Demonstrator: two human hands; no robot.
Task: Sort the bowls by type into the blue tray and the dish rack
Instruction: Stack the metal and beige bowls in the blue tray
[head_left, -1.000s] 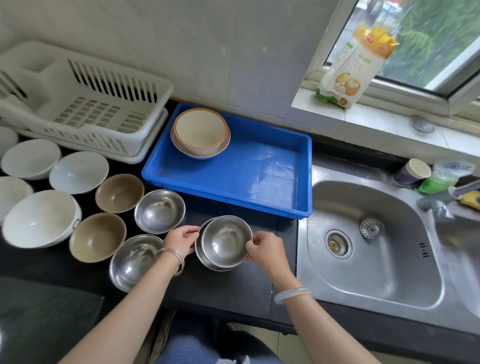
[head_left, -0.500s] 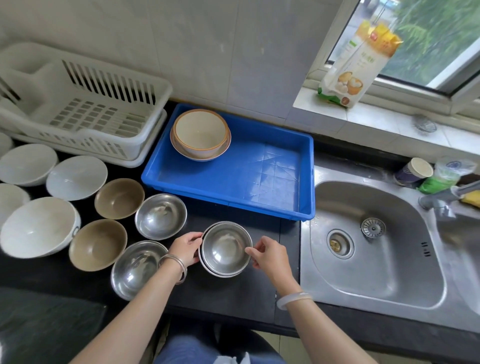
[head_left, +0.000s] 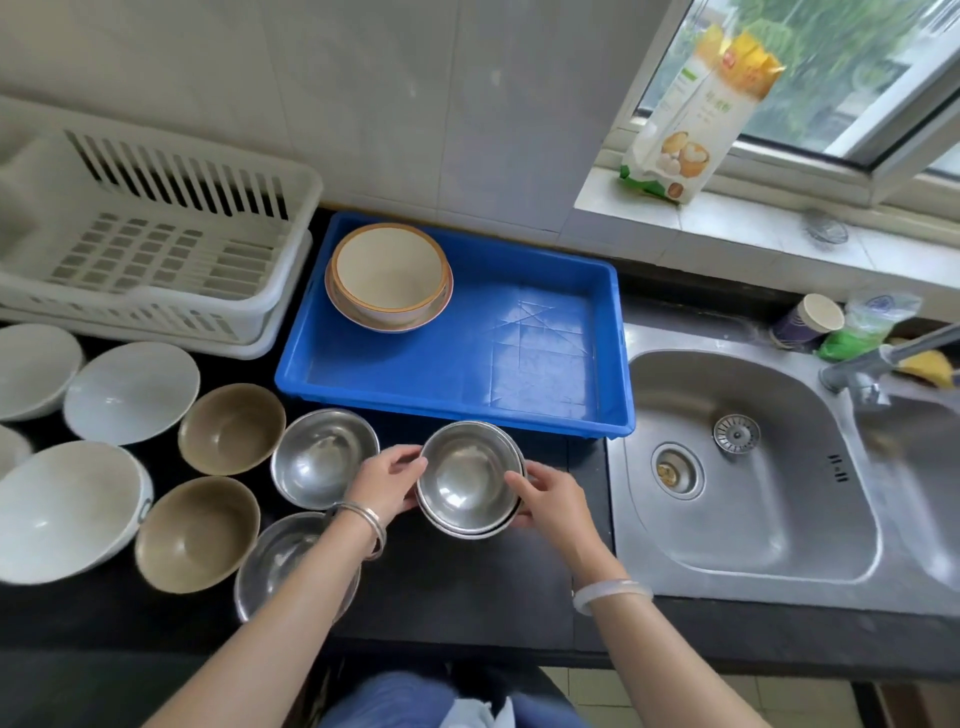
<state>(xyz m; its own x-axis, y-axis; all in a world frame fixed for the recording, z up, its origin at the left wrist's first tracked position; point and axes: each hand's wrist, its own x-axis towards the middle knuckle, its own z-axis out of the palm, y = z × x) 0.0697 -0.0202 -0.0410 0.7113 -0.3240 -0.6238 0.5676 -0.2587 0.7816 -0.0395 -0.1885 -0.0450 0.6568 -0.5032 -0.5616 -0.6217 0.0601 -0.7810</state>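
A stack of steel bowls (head_left: 467, 478) sits just in front of the blue tray (head_left: 519, 364). My left hand (head_left: 387, 483) grips its left rim and my right hand (head_left: 550, 499) grips its right rim. The tray holds cream bowls with orange rims (head_left: 389, 273), stacked at its back left. Two more steel bowls (head_left: 322, 457) (head_left: 275, 561) lie left of the stack, the nearer one partly under my left forearm. Two brown bowls (head_left: 231, 428) (head_left: 197, 532) and several white bowls (head_left: 130, 392) stand further left. The white dish rack (head_left: 156, 244) is at the back left and holds no bowls.
A steel sink (head_left: 737, 467) with a tap (head_left: 878, 358) lies to the right of the tray. A paper cup (head_left: 810, 319) and a green bag (head_left: 862, 327) stand behind the sink. A food packet (head_left: 696, 119) leans on the windowsill.
Both hands have closed in on the rims of the steel bowl stack, which now sits a little nearer the blue tray's front edge.
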